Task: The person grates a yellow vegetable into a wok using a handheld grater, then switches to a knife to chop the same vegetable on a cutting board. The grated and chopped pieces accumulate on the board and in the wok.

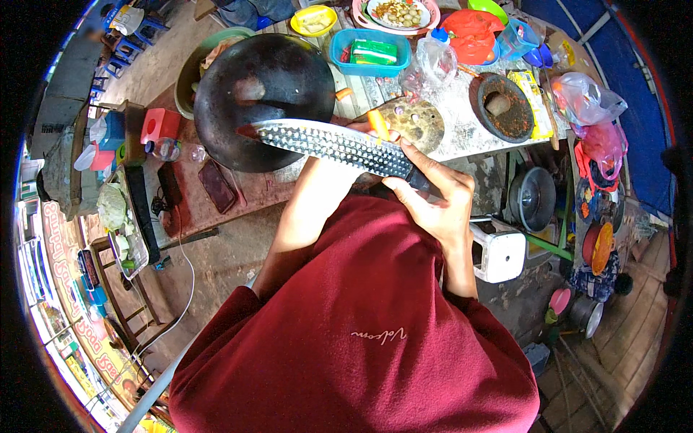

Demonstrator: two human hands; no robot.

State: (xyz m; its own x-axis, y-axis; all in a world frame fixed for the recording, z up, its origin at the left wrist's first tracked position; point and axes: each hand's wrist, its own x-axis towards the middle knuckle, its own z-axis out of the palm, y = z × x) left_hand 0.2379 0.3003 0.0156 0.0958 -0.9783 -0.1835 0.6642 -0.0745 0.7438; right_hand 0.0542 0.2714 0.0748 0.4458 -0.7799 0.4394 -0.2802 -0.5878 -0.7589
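My right hand [439, 200] grips the dark handle of a long knife [328, 143] with a dimpled steel blade that points left across the front of me. Behind the blade, my left hand [375, 130] is mostly hidden; its fingers hold a small orange piece, probably carrot [377, 120], over a round worn cutting board [419, 123]. A large black stone mortar [263, 97] stands just left of the board, under the blade's tip.
A smaller stone mortar [502, 106] with a pestle sits to the right. Behind are a blue tub [368, 52], a yellow bowl [313, 20], a plate of food [398, 12], red and clear plastic bags [471, 35]. A white stool [498, 249] and pots stand lower right.
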